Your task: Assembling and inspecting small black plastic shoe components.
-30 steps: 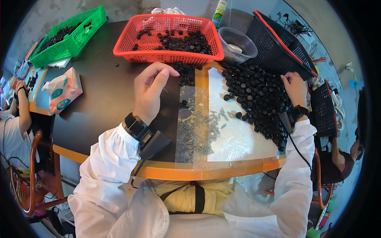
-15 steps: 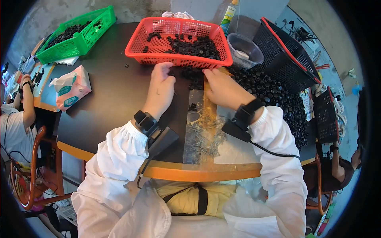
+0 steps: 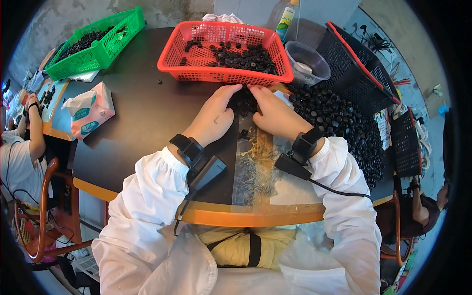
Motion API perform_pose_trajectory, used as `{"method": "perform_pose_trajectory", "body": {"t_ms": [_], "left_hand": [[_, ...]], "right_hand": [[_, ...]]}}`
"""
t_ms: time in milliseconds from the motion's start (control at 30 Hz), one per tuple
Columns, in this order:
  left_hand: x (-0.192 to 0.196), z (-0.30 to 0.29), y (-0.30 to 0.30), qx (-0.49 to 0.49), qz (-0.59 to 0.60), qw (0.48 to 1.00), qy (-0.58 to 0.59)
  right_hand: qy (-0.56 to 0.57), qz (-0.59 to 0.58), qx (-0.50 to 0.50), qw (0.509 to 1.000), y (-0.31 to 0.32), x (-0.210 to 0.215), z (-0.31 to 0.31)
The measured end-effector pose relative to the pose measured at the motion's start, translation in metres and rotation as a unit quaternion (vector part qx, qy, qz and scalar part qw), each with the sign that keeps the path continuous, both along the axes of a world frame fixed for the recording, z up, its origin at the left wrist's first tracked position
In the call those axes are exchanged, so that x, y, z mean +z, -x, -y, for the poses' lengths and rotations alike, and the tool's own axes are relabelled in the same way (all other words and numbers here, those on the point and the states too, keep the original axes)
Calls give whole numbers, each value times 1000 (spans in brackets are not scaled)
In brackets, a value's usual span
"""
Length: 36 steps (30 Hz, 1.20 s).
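Observation:
Just in front of the red basket (image 3: 172, 73), my two hands come together around a small heap of black round caps (image 3: 244, 102). My left hand (image 3: 216, 115) curves around the heap's left side, fingers stretched and thumb apart. On the opposite side my right hand (image 3: 276, 114) reaches in, its fingers also extended. The fingertips of both hands nearly meet at the heap's far edge, and part of the caps is hidden behind them. Neither hand grips a cap that I can see. More black caps lie inside the red basket.
A large pile of black caps (image 3: 339, 115) spreads on the right. A clear tub (image 3: 314, 69), a black basket (image 3: 351, 69) and a bottle (image 3: 286, 19) stand behind it. To the left are a tissue pack (image 3: 96, 110) and a green basket (image 3: 105, 51). Small thin bits litter the plastic sheet (image 3: 255, 172).
My left hand has moved right, from open tabletop to the small heap. My right hand stays close by, its fingertips now nearer the left's.

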State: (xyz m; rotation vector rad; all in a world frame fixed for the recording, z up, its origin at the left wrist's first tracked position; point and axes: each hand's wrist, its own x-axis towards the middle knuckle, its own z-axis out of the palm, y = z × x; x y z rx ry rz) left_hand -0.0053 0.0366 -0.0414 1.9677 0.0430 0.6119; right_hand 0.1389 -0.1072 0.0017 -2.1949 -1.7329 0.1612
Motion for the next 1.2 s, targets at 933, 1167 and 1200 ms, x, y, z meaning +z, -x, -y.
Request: {"method": "perform_pose_trajectory", "body": {"t_ms": [933, 1167, 1200], "left_hand": [[0, -4, 7, 94, -40, 990, -96], [7, -2, 8, 35, -54, 988, -140], [7, -3, 8, 35, -55, 988, -139]], "right_hand": [[-16, -190, 21, 981, 4, -1, 23], [4, -212, 43, 976, 13, 3, 17], [4, -213, 43, 976, 13, 6, 20]]}}
